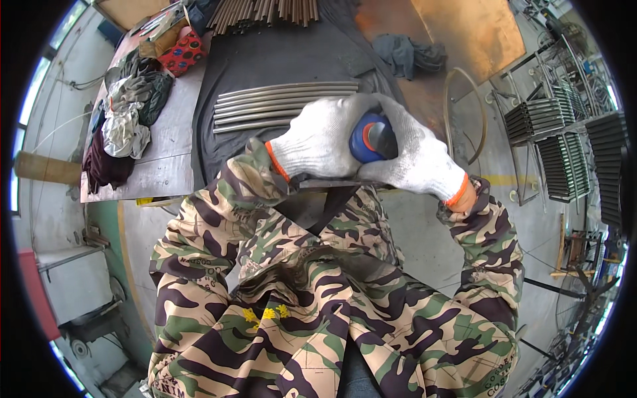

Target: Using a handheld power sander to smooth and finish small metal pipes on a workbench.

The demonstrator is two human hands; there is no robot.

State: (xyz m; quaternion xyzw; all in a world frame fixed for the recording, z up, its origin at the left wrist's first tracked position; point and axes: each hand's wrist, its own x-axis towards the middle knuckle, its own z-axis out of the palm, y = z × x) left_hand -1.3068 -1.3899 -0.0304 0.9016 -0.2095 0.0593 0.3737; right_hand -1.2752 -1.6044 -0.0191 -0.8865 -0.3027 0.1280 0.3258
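Observation:
Both my hands wear white knit gloves with orange cuffs and are raised at the near edge of the dark cloth. Between them is a blue round container with a dark top and a red ring, its top tilted toward me. My left hand wraps round its left side, and my right hand closes round its right side. The gloves hide most of the container's body. Just beyond my left hand, several shiny metal tubes lie side by side on the cloth.
A bundle of brownish tubes lies at the far end. Piled clothes and a red patterned cloth are on the left table. A grey-blue rag lies far right, above a curved hose. Racks of dark bars stand at right.

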